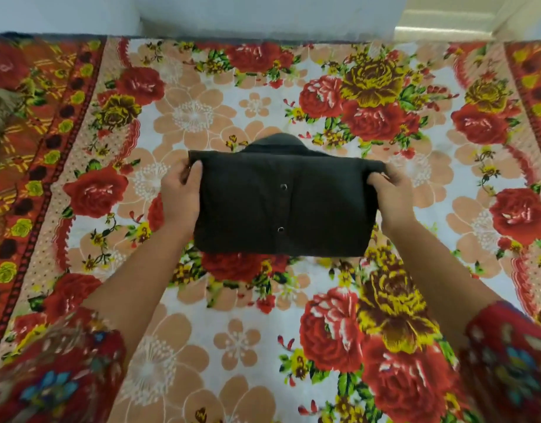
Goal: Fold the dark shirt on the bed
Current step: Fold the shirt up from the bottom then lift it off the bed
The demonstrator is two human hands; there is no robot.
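Left hand (180,190) and right hand (391,193) each pinch a far corner of the folded dark shirt (281,203); uneven release likely skews the fold over the collar (277,143).

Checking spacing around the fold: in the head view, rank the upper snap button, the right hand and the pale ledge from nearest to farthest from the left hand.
1. Upper snap button, at the dark shirt's middle, nearest the left hand.
2. Right hand, gripping the shirt's opposite edge.
3. Pale ledge, beyond the bed, upper right.
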